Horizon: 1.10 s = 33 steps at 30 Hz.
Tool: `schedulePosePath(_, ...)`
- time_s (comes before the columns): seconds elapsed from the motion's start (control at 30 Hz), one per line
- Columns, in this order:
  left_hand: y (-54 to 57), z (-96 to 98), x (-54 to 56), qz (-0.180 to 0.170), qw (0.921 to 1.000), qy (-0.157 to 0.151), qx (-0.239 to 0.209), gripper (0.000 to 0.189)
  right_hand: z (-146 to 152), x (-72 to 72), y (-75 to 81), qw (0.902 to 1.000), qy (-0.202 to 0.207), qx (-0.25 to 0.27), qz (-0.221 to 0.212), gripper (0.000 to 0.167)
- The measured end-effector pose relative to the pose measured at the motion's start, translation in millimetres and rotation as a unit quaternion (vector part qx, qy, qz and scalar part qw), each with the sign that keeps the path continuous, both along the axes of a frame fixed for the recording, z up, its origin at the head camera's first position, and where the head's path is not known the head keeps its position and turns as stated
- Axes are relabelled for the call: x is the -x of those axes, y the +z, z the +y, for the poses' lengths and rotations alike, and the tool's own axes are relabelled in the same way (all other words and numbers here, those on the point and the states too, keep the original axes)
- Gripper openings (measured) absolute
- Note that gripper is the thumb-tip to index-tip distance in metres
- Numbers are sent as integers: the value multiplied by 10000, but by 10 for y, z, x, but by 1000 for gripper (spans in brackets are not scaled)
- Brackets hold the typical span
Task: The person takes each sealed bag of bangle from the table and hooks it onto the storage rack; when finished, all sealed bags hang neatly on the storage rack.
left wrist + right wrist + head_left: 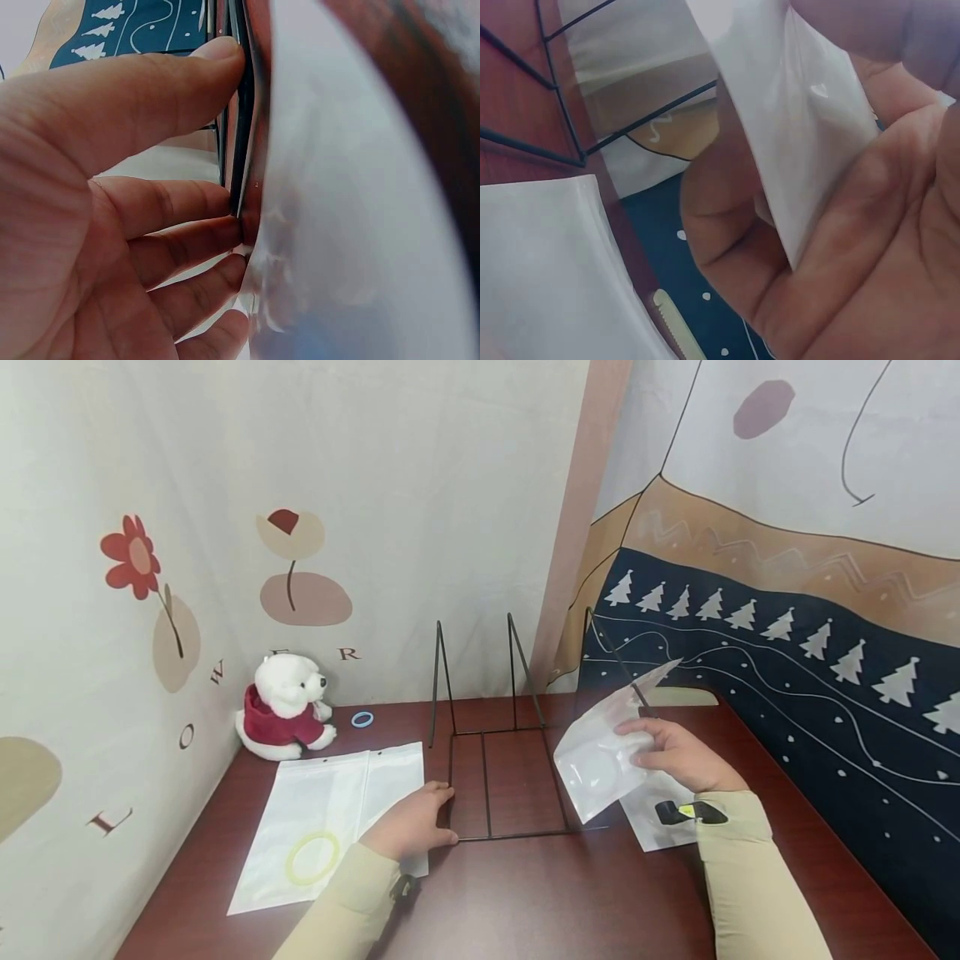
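The left hand (412, 818), thumb and fingers spread, touches the near-left corner of the black wire rack (486, 785); the right hand (686, 758) pinches a clear-fronted pouch (592, 752) beside the right upright. Bare table (540, 902) shows before the near bar. White pouches (262, 852), one with a yellow ring (289, 858), crowd the left side; behind sit a plush bear (288, 714) and blue ring (363, 726).

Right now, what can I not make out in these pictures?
- Head view: lower white packet, partly hidden behind the held packet.
- Head view: left white packets, partly covered by the left hand and sleeve.
- Right wrist view: held packet, cut off by the top edge.
- Left wrist view: pale shape, too blurred to name.
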<state>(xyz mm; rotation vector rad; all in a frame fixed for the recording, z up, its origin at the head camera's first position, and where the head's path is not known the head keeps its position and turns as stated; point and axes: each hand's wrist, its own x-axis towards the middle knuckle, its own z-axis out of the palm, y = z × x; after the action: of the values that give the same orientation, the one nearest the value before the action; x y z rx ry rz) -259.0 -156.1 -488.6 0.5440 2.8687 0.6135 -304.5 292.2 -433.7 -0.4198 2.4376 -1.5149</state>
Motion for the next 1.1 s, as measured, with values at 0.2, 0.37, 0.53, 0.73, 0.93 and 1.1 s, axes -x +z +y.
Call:
schedulePosePath(0.2, -7, -2, -5, 22, 10000, -5, 6, 75, -10, -9, 12, 9989, -295, -298, 215, 53)
schedulePosePath(0.37, 7, 2, -11, 5, 10000, -5, 12, 75, -18, 6, -7, 9977, -426, -400, 355, 52)
schedulePosePath(0.53, 18, 10, -33, 12, 10000, 11, -14, 75, -25, 35, -34, 9963, -512, -487, 484, 50)
schedulePosePath(0.73, 25, 14, -45, 6, 10000, 25, -41, 75, -39, 54, -41, 9953, -649, -472, 550, 50)
schedulePosePath(0.93, 43, 15, -47, 5, 10000, 24, -22, 75, -76, 46, -18, 9945, -803, -356, 566, 52)
schedulePosePath(1.1, 49, 18, -48, 12, 10000, 23, -10, 75, -114, 45, -12, 9924, -883, -355, 776, 53)
